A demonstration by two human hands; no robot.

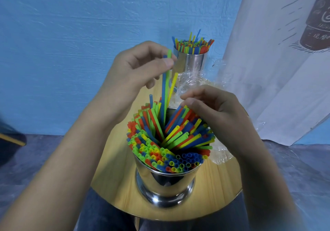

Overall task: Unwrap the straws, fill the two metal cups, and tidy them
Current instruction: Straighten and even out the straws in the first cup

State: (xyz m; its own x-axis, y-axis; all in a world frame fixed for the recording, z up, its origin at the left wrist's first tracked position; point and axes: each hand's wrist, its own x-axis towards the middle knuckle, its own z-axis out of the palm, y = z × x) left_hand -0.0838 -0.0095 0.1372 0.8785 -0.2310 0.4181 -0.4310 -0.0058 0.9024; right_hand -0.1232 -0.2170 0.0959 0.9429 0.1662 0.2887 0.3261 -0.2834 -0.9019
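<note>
A shiny metal cup [166,182] stands near me on the round wooden table [114,186], packed with red, green, yellow and blue straws [169,138] that fan outward. My left hand [139,68] pinches the tops of a green straw and a blue straw [165,88], whose lower ends reach into that cup; a yellow straw stands beside them. My right hand [214,109] hovers over the cup's right side, fingers curled, thumb tip touching the straw tops. A second metal cup [192,61], also full of straws, stands at the table's far edge.
Crumpled clear plastic wrapping [194,80] lies between the two cups and trails past the near cup's right side. A blue wall is behind the table, a white printed curtain [278,66] hangs at the right. Dark fabric covers my lap below.
</note>
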